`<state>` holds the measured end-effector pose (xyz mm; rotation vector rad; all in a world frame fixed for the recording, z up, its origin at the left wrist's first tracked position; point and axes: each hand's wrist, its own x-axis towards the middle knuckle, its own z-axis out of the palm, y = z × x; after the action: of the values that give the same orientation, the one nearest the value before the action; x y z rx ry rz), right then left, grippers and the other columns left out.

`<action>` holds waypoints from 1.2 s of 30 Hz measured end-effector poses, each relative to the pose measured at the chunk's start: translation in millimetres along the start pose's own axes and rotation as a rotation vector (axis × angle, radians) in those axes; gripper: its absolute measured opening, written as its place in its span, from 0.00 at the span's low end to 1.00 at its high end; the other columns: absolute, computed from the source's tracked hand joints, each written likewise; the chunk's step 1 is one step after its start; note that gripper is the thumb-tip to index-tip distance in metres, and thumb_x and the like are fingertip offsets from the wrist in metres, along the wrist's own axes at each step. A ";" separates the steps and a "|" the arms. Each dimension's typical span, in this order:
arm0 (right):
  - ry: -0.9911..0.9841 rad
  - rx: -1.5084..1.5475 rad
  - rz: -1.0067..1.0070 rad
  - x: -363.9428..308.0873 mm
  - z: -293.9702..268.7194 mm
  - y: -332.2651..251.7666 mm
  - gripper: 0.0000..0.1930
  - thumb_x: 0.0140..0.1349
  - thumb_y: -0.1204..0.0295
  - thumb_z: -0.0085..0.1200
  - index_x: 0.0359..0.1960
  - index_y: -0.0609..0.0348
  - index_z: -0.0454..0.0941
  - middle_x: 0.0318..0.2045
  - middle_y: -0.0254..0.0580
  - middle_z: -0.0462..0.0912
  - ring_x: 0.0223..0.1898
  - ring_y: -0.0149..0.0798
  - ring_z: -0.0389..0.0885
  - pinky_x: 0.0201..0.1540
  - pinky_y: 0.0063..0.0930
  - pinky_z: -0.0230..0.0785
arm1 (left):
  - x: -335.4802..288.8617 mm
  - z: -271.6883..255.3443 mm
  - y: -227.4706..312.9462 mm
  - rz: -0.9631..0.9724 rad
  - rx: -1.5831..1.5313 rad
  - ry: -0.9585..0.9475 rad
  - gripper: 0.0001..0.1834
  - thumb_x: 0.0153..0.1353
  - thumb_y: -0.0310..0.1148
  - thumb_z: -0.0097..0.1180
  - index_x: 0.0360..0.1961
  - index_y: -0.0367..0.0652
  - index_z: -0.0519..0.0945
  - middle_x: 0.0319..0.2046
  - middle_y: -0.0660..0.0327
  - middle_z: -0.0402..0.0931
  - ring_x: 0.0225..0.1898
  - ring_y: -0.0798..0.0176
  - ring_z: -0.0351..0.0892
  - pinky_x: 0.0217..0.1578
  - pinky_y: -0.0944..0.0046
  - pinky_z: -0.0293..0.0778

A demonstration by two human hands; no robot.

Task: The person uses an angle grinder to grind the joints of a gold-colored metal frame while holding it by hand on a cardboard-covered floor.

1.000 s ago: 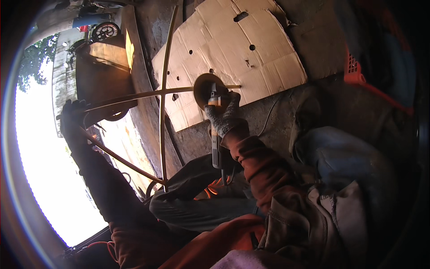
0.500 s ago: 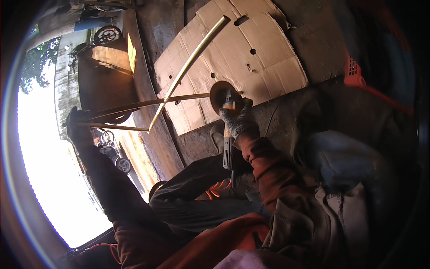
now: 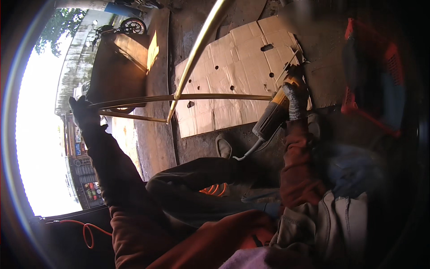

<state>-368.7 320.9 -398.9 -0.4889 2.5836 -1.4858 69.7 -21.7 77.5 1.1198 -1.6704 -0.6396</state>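
At the left grip point(image 3: 85, 112), holding a crossed metal frame point(image 3: 178, 96) by its converging ends, likely handling light and stiff, best taken near a crossing; within the right grip point(image 3: 294, 99), clasping a grinder point(image 3: 271, 115) near its head; left of it, showing flattened cardboard point(image 3: 246, 67).

Daylight from left, blown out white; interior dim, right rim near black. Gold-toned rod point(image 3: 197, 51) glints, cardboard sheet point(image 3: 244, 74) mid-bright. Left hand point(image 3: 86, 113) near-silhouette. Fisheye bends edges; flare arc along left rim.
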 end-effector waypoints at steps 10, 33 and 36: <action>-0.836 1.941 0.415 36.5 -146.3 -106.7 0.21 0.65 0.58 0.56 0.53 0.56 0.71 0.37 0.39 0.78 0.35 0.36 0.80 0.42 0.34 0.78 | -132.6 -45.3 -28.2 -0.397 -0.734 0.260 0.27 0.71 0.60 0.38 0.32 0.49 0.74 0.12 0.74 0.59 0.12 0.69 0.61 0.16 0.66 0.64; -0.716 1.518 0.176 -4.9 -216.5 -160.7 0.24 0.64 0.55 0.55 0.55 0.58 0.69 0.40 0.41 0.77 0.39 0.38 0.79 0.42 0.36 0.78 | -186.5 75.9 -195.1 -0.851 -0.961 0.133 0.27 0.67 0.62 0.45 0.36 0.46 0.76 0.11 0.71 0.56 0.10 0.63 0.58 0.13 0.60 0.59; -0.644 1.409 0.121 -7.8 -270.1 -169.1 0.25 0.64 0.55 0.55 0.55 0.58 0.68 0.40 0.42 0.77 0.39 0.39 0.79 0.42 0.36 0.78 | -217.7 133.9 -210.9 -0.945 -0.977 0.022 0.27 0.66 0.65 0.42 0.34 0.51 0.75 0.12 0.68 0.62 0.10 0.63 0.57 0.12 0.63 0.55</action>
<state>-395.6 466.0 -116.4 -0.4325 0.7213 -2.1111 44.4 69.3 -240.1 1.0710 -0.5105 -1.7704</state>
